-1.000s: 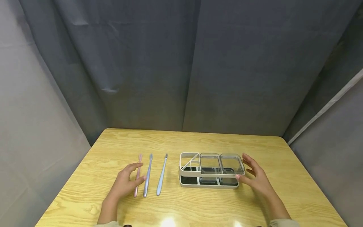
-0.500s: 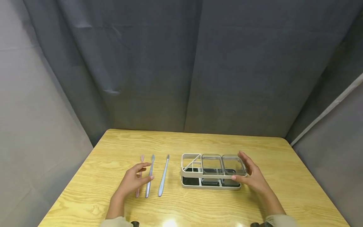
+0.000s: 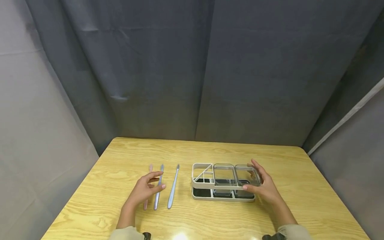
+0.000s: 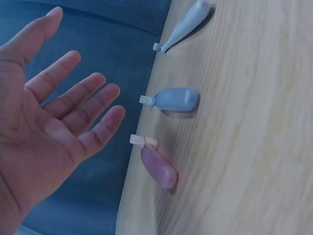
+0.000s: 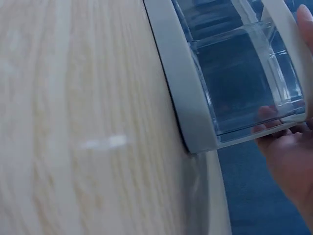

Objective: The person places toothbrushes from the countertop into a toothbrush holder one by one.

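Note:
My right hand (image 3: 267, 190) grips the right end of a white toothbrush holder (image 3: 204, 184), thumb on the front of its upper rim and fingers round the far side. Two clear cups (image 3: 223, 181) sit in the holder; the right wrist view shows fingertips (image 5: 268, 112) behind the end cup. Over the toothbrushes on the left hovers my left hand (image 3: 145, 190), palm inward, fingers relaxed and holding nothing. Beneath and beside it lie a pink toothbrush (image 3: 145, 205), partly hidden by the hand, a purple-blue toothbrush (image 3: 156, 201) and a light blue toothbrush (image 3: 172, 195), heads pointing away.
All of it stands on a wooden table (image 3: 144, 146) with rounded far corners. Behind the table hangs a dark grey curtain (image 3: 156, 83), and lighter cloth (image 3: 45, 100) flanks it on the left. Divided slots (image 3: 205, 173) fill the holder's left end.
My right hand has moved left from beside the holder and closed in round its end. The left hand has shifted slightly right over the toothbrushes. The holder stays in place.

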A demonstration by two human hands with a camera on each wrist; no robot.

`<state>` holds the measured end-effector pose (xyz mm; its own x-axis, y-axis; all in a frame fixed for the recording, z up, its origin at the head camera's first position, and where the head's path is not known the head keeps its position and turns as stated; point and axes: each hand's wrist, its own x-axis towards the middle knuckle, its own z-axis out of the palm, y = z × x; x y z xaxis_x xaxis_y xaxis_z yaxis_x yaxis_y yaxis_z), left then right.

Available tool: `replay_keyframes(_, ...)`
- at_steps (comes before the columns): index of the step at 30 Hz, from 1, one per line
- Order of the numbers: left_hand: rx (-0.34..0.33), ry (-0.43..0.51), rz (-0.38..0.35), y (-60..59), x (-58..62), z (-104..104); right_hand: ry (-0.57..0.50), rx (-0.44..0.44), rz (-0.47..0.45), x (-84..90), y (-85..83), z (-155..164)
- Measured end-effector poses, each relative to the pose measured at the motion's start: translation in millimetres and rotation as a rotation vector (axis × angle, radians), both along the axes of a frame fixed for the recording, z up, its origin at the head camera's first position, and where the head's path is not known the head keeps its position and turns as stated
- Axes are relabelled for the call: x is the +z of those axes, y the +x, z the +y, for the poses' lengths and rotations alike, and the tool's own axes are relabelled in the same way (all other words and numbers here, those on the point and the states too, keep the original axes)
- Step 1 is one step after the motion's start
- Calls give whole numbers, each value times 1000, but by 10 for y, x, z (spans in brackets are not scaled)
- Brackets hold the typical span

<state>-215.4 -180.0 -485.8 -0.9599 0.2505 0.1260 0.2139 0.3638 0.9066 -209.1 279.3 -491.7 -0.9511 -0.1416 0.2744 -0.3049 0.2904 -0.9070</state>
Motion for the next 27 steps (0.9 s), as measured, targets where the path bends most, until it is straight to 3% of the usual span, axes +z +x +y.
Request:
replay_keyframes(4,-22,0,3,-16,-3,14,-57,-20,-33,-21,3,-27)
replay_keyframes(12,-73,34,-15,-58,-4,85,-104,-20,10,-16,-14,-58)
replay_keyframes(17,-88,63,-51,-91,-13,115,-178,3,10,-40,-30,-61)
replay_keyframes(22,-150,58,-112,-127,-42,140,-272,15,-43,-82,-16,-83)
replay_keyframes(27,-198,27,-163,-175,-63,176,-263,-7,-91,-91,1,-99)
